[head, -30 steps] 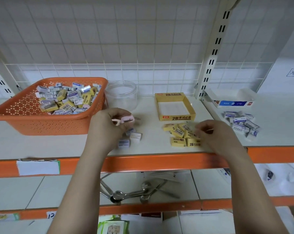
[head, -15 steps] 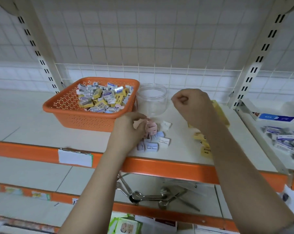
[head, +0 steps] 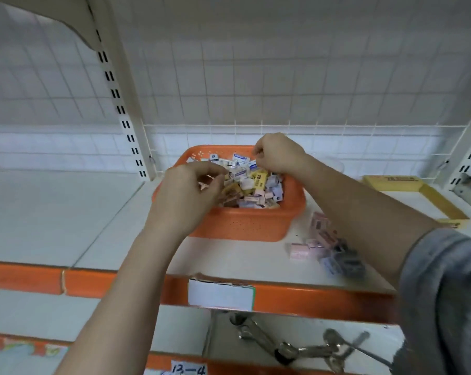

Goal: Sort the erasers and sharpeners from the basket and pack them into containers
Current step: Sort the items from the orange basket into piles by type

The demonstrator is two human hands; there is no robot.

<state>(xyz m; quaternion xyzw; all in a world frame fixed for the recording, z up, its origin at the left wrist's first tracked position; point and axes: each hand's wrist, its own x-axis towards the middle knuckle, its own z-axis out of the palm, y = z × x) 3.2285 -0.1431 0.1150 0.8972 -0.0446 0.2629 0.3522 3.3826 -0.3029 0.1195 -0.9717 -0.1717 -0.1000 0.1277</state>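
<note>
Centre frame: orange basket [head: 245,226] on the white shelf [head: 53,212], heaped with small boxed erasers and sharpeners [head: 256,185]. Left hand [head: 185,196] over the basket's left rim, fingers loosely curled and part open, tips down among the pieces; whether anything is gripped cannot be told. Right hand [head: 279,155] over the far side, fingers curled tight toward the thumb, tips at the pile; any pinched piece hidden. Lower right of the basket: a small loose cluster of pink and grey pieces [head: 326,250] on the shelf. Right edge: open yellow box [head: 432,196]. Bottom: metal tools [head: 296,347] on the lower shelf
</note>
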